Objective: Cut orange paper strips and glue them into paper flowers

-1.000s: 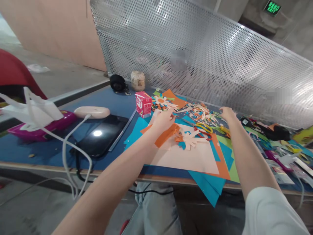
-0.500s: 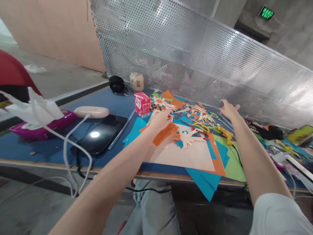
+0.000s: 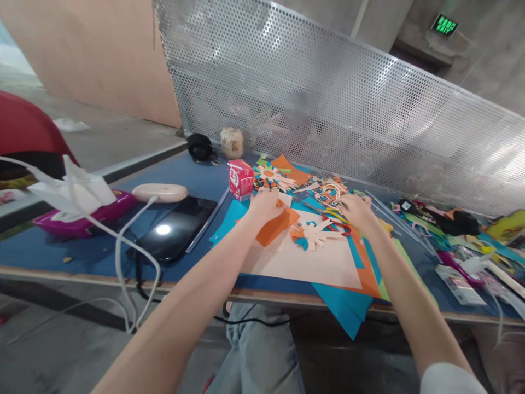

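Observation:
My left hand (image 3: 264,207) is closed at the top edge of an orange paper piece (image 3: 275,229), its fingertips partly hidden. Under that piece lie white paper sheets (image 3: 299,262) on orange and blue ones. A white paper flower cutout (image 3: 316,235) rests on the sheets beside a small curled orange and blue piece (image 3: 298,235). My right hand (image 3: 357,210) hovers by the scissors, fingers apart and bent downward. The scissors with yellow handles (image 3: 332,212) and a red-handled pair (image 3: 342,227) lie just left of it. A yellow tool (image 3: 386,226) is mostly covered by my right forearm.
Paper scraps (image 3: 328,189) and a pink box (image 3: 240,179) stand behind the sheets. Leftward are a phone (image 3: 176,227), a white device with a cable (image 3: 159,192) and a purple tissue holder (image 3: 88,219). A perforated metal screen (image 3: 328,98) borders the back. More clutter (image 3: 463,235) lies right.
My right hand has come back from the far right, leftward and down to beside the scissors. The orange piece by my left hand has shifted slightly, its upper edge now raised.

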`<state>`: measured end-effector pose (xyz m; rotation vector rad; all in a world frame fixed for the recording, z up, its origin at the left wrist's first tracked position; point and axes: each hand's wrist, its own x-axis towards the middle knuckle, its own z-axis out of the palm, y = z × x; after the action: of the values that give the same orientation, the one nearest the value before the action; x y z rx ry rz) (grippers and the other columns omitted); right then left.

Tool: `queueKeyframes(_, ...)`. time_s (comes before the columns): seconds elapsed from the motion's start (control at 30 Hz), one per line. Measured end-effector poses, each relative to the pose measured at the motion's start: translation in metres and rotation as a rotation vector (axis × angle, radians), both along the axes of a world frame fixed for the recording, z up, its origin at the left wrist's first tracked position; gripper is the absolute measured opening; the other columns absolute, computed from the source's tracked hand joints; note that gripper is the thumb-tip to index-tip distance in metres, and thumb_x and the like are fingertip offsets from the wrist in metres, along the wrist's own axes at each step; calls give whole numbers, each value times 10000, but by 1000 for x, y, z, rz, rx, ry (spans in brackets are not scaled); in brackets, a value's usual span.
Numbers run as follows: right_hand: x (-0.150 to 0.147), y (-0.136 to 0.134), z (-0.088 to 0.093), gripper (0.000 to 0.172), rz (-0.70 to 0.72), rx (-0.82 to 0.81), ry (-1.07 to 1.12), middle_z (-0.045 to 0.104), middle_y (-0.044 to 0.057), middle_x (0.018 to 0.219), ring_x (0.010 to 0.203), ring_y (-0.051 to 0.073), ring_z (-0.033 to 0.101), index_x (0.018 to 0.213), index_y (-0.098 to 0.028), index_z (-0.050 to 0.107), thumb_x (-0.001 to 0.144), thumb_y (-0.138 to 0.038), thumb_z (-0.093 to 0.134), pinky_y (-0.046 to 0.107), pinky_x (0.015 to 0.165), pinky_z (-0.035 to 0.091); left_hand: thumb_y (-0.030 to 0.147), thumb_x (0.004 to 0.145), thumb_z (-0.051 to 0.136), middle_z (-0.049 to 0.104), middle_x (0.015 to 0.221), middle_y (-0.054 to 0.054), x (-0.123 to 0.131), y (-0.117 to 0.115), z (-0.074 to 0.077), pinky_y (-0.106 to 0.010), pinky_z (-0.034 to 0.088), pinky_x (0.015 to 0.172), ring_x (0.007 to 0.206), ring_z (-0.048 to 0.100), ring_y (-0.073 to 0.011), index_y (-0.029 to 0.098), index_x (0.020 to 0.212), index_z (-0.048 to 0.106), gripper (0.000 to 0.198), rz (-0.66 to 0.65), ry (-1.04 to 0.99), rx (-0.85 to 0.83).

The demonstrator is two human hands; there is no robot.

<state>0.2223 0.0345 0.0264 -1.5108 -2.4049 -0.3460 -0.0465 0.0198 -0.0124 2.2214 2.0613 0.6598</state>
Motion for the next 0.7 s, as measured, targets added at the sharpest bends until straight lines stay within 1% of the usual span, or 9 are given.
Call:
queueKeyframes(0.07, -3, -11, -12, 213, -39, -27, 89, 682, 89, 956, 928, 253, 599, 879, -200, 663, 798, -218, 467, 430, 859, 385, 335, 741, 500, 561, 1150, -194, 0, 1, -3, -455, 408, 861, 1097, 498, -341, 131, 1096, 535, 411, -36, 15, 1)
queueKeyframes(0.1, -5, -16, -16, 210, 12, -62, 103, 683, 83, 962, 904, 240, 609, 907, -203, 656, 794, -225, 481, 420, 854, 392, 289, 743, 488, 566, 1159, -172, -1, 2, -5, -456, 400, 877, 1102, 498, -327, 147, 1109, 531, 394, -78, 29, 16)
queueKeyframes(0.17, -6, -27, -22, 236, 216, -152, 71, 670, 78, 1018, 952, 221, 597, 979, -206, 636, 787, -213, 498, 389, 870, 393, 200, 736, 472, 570, 1179, -131, -1, 4, -8, -452, 380, 907, 1108, 500, -297, 181, 1143, 516, 410, -164, 78, 45)
queueKeyframes(0.23, -8, -36, -25, 262, 364, -179, 28, 649, 83, 1078, 1032, 225, 563, 1036, -207, 616, 797, -255, 520, 393, 910, 367, 169, 734, 471, 565, 1193, -126, -1, 5, -10, -455, 368, 917, 1116, 495, -292, 189, 1171, 500, 438, -186, 123, 44)
queueKeyframes(0.37, -17, -49, -28, 435, 466, -137, -51, 619, 123, 1134, 1073, 263, 533, 1098, -184, 588, 760, -458, 583, 427, 918, 346, 187, 759, 457, 556, 1186, -157, -1, 2, -7, -464, 382, 890, 1133, 474, -317, 149, 1170, 494, 414, -133, 132, 12)
queueKeyframes(0.43, -23, -52, -29, 419, 512, -117, -131, 642, 128, 1077, 1038, 269, 550, 1048, -177, 615, 769, -485, 562, 437, 896, 352, 207, 770, 459, 557, 1174, -165, 0, -1, -4, -466, 379, 892, 1130, 474, -320, 145, 1157, 498, 394, -90, 123, 1)
queueKeyframes(0.53, -28, -52, -31, 306, 566, -84, -211, 672, 120, 972, 951, 230, 589, 952, -171, 652, 855, -389, 461, 403, 858, 386, 244, 781, 468, 540, 1178, -186, 0, -2, -3, -454, 382, 891, 1096, 504, -316, 148, 1149, 494, 381, -1, 105, -55)
queueKeyframes(0.6, -28, -51, -32, 293, 580, -57, -232, 681, 110, 927, 888, 203, 609, 915, -164, 662, 884, -301, 405, 361, 815, 423, 284, 780, 485, 521, 1193, -197, -1, -2, -4, -454, 383, 889, 1073, 521, -321, 147, 1147, 489, 392, 56, 101, -79)
queueKeyframes(0.7, -23, -48, -33, 290, 564, -4, -220, 691, 93, 893, 824, 184, 625, 885, -167, 669, 883, -222, 384, 317, 744, 461, 345, 755, 527, 500, 1214, -206, -3, 1, -6, -468, 374, 904, 1091, 507, -339, 119, 1167, 462, 475, 142, 94, -85)
